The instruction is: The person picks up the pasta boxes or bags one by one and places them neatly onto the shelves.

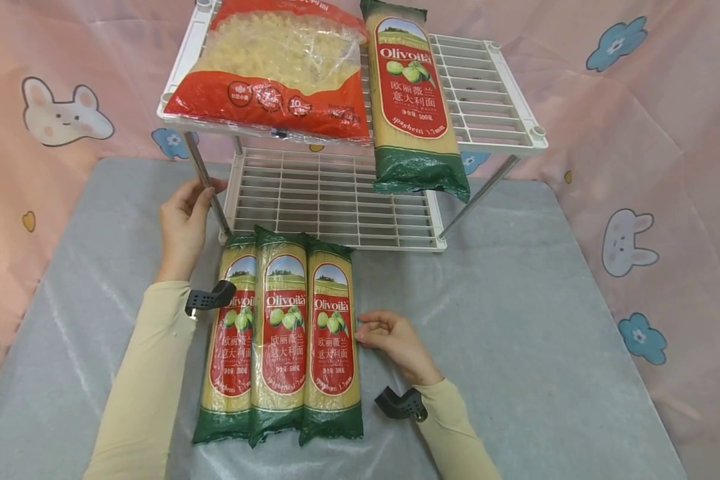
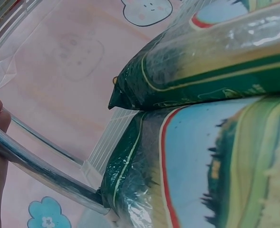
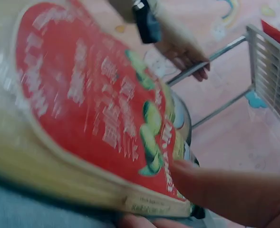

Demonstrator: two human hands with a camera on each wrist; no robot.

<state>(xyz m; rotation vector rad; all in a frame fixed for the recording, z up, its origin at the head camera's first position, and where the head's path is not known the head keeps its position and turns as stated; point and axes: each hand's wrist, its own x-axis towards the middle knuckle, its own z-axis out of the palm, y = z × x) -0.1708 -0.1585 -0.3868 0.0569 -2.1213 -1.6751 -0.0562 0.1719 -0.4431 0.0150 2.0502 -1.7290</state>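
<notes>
Three spaghetti packs [image 1: 280,333] with red labels and green ends lie side by side on the grey cloth, the left one partly covered by the middle one. My left hand [image 1: 184,223] grips the front left metal post [image 1: 207,175] of a white two-tier rack [image 1: 336,193]; its thumb and fingers also show at the left wrist view's edge. The right hand [image 1: 396,343] pinches the right edge of the rightmost spaghetti pack [image 3: 106,109]. In the right wrist view its thumb [image 3: 201,183] lies against that edge, with fingertips low down, partly cut off.
On the rack's upper shelf [image 1: 486,87] lie a red bag of pasta [image 1: 276,73] and another spaghetti pack [image 1: 417,100], whose lower end overhangs the front. The packs' top ends reach the lower shelf's front edge. A pink patterned curtain [image 1: 654,153] hangs behind the table.
</notes>
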